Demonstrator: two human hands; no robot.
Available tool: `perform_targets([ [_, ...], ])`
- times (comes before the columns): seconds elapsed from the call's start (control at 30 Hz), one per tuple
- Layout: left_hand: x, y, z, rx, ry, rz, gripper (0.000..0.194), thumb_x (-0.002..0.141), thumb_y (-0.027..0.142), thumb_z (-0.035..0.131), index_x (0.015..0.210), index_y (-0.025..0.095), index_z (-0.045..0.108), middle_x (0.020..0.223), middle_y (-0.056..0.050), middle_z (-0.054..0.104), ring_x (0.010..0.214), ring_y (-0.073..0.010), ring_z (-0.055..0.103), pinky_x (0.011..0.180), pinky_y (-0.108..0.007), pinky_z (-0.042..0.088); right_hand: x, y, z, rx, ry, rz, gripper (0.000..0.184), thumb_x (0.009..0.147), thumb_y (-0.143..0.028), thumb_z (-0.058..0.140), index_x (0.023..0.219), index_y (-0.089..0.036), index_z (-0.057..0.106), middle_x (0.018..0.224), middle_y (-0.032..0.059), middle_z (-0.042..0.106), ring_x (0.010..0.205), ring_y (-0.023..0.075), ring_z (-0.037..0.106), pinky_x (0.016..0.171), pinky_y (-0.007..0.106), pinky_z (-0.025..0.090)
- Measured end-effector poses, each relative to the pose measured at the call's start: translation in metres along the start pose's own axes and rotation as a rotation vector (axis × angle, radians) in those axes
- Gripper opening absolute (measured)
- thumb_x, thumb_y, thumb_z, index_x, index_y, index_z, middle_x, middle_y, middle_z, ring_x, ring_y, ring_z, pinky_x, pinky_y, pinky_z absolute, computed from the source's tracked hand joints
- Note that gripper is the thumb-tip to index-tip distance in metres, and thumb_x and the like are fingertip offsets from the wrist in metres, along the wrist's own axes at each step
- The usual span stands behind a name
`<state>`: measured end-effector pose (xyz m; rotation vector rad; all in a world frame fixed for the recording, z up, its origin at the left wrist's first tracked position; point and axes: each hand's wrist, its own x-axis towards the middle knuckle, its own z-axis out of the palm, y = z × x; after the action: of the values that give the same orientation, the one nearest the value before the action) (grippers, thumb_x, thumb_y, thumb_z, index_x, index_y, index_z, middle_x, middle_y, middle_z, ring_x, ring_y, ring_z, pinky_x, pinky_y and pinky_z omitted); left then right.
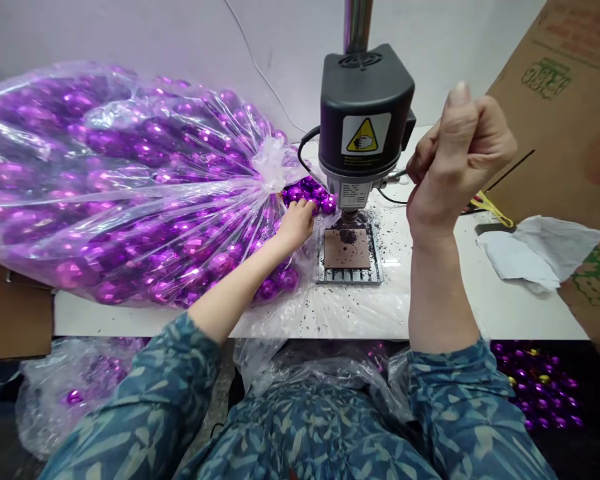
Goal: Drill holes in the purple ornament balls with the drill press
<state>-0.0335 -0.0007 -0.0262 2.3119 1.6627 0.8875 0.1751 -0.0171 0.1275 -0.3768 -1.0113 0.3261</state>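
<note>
My right hand (459, 157) is raised to the right of a black bench drill press (365, 107), its fingers wrapped round the press's lever (399, 174). Below the drill head, a square brown block (347, 252) lies on the slotted metal base (353, 275), with dark shavings on it. No ball shows on the block. My left hand (298, 223) is by the gathered neck of a big clear bag, its fingers curled at some shiny purple faceted balls (325, 201). What it may hold is hidden under the fingers.
The clear plastic bag (145, 187), full of purple balls, covers the table's left side. At right are crumpled white paper (535, 250), yellow-handled scissors (495, 208) and a large cardboard box (575, 87). More purple balls (540, 387) lie below the table edge at right.
</note>
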Motion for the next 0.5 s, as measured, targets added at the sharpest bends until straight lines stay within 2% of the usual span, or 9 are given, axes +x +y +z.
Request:
perform_targets([
  [0.07, 0.04, -0.015, 0.009, 0.082, -0.062, -0.055, 0.029, 0.08, 0.004, 0.058, 0.105, 0.015, 0.07, 0.111, -0.02, 0.068, 0.12, -0.0409, 0.059, 0.105, -0.062, 0.049, -0.001, 0.001, -0.001, -0.003, -0.009, -0.002, 0.056, 0.081, -0.059, 0.067, 0.06, -0.023, 0.029, 0.042, -0.011, 0.032, 0.034, 0.002, 0.023, 0.038, 0.025, 0.018],
  [0.17, 0.061, -0.023, 0.024, 0.118, -0.099, -0.053, 0.027, 0.075, 0.005, 0.065, 0.1, 0.016, 0.068, 0.11, -0.019, 0.067, 0.125, -0.0402, 0.056, 0.107, -0.059, 0.048, -0.003, 0.002, -0.005, -0.023, -0.043, 0.006, 0.055, 0.089, -0.054, 0.064, 0.062, -0.022, 0.028, 0.045, -0.0106, 0.031, 0.036, 0.0011, 0.025, 0.04, 0.023, 0.02],
  [0.3, 0.054, -0.023, 0.024, 0.082, -0.078, -0.056, 0.036, 0.065, 0.003, 0.073, 0.097, 0.018, 0.066, 0.114, -0.017, 0.065, 0.124, -0.0409, 0.057, 0.11, -0.058, 0.045, -0.004, 0.002, -0.007, -0.108, -0.078, 0.046, 0.057, 0.091, -0.063, 0.058, 0.064, -0.023, 0.025, 0.047, -0.009, 0.03, 0.039, 0.003, 0.026, 0.044, 0.026, 0.025],
  [0.4, 0.044, -0.018, 0.006, -0.047, 0.027, -0.135, 0.043, 0.063, 0.006, 0.077, 0.102, 0.017, 0.066, 0.116, -0.015, 0.063, 0.119, -0.0389, 0.061, 0.108, -0.056, 0.049, -0.005, 0.0, -0.008, -0.128, -0.07, 0.049, 0.06, 0.087, -0.07, 0.056, 0.063, -0.024, 0.025, 0.046, -0.0089, 0.029, 0.039, 0.0036, 0.025, 0.044, 0.027, 0.027],
  [0.5, 0.028, -0.01, -0.02, -0.378, 0.127, -0.267, 0.04, 0.072, 0.019, 0.078, 0.109, 0.018, 0.064, 0.11, -0.012, 0.067, 0.105, -0.0316, 0.069, 0.099, -0.053, 0.057, -0.006, -0.001, -0.008, -0.109, -0.078, 0.021, 0.058, 0.089, -0.066, 0.056, 0.063, -0.024, 0.027, 0.046, -0.0087, 0.032, 0.039, 0.0033, 0.025, 0.043, 0.026, 0.026],
])
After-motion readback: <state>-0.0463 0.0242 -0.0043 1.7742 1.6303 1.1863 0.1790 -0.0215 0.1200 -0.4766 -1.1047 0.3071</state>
